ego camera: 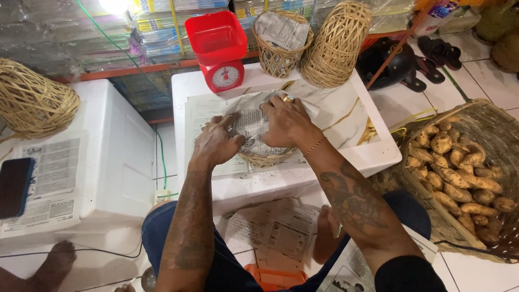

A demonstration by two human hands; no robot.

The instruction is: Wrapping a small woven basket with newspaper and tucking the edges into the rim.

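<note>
A small woven basket sits on a white foam box in front of me, lined with a sheet of newspaper. My left hand presses the paper at the basket's left rim, fingers spread. Over the middle and right of the basket, my right hand pushes the paper down; it wears a ring and a thin bracelet. Both hands touch the newspaper, and the basket's inside is hidden under it.
A red kitchen scale and two woven baskets stand at the box's far edge. A large basket of sweet potatoes sits at right. Another white box with a dark phone lies left. Newspapers cover the floor.
</note>
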